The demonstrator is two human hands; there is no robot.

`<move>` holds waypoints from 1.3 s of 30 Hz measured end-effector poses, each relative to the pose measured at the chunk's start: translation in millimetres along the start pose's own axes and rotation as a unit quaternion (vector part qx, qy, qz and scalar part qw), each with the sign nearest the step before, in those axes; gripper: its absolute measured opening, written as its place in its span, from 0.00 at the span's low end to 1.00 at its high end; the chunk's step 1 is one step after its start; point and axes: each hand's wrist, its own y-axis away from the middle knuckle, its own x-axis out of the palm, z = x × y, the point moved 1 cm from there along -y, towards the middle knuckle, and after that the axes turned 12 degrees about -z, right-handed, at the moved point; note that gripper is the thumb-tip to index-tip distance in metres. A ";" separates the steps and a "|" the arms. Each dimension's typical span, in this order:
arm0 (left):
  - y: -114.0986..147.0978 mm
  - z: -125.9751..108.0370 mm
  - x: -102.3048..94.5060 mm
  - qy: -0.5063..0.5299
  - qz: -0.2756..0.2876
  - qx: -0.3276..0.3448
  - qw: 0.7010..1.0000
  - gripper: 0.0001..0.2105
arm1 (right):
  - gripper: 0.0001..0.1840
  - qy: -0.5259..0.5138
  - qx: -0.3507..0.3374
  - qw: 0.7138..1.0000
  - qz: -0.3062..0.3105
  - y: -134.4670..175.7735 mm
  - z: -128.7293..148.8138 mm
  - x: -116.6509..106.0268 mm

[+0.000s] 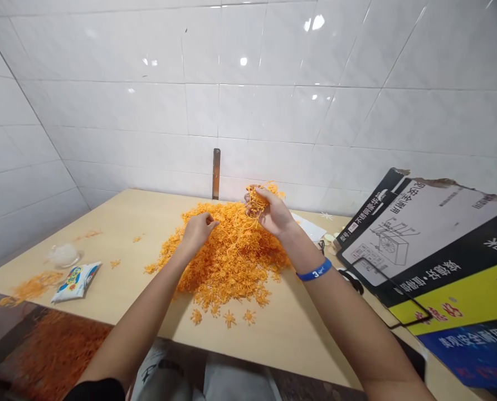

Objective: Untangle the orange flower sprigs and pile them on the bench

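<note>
A big heap of small orange plastic pieces shaped like spidery flowers (232, 262) lies on the table. My right hand (276, 214), with a blue wristband (314, 270), is raised over the back of the heap. Its fingers are curled round a bunch of the orange flower pieces (257, 201). Over the heap's left side is my left hand (198, 231), thumb and fingers drawn together in a pinch. Anything between those fingertips is too small or hidden to make out. Several single flower pieces (229, 318) lie in front of the heap.
A printed cardboard box (382, 245) leans at the right. On the left of the pale wooden table (140, 301) lie a small white packet (76, 282) and a clear plastic bag (63, 255). More orange pieces (60, 351) fill a container below. Behind is a tiled wall (148, 111).
</note>
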 end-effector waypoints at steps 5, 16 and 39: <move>-3.0 2.8 -0.9 0.004 -0.011 0.024 1.000 0.11 | 0.19 0.041 -0.005 0.998 0.049 15.6 -3.2 4.6; 8.9 -103.7 -75.4 0.216 -0.039 0.310 0.925 0.16 | 0.12 0.320 -0.098 0.925 0.182 28.2 -13.4 -4.4; 12.5 -106.7 -33.0 0.603 0.065 -0.091 0.790 0.17 | 0.23 0.184 -0.225 0.946 0.141 44.7 -33.9 29.7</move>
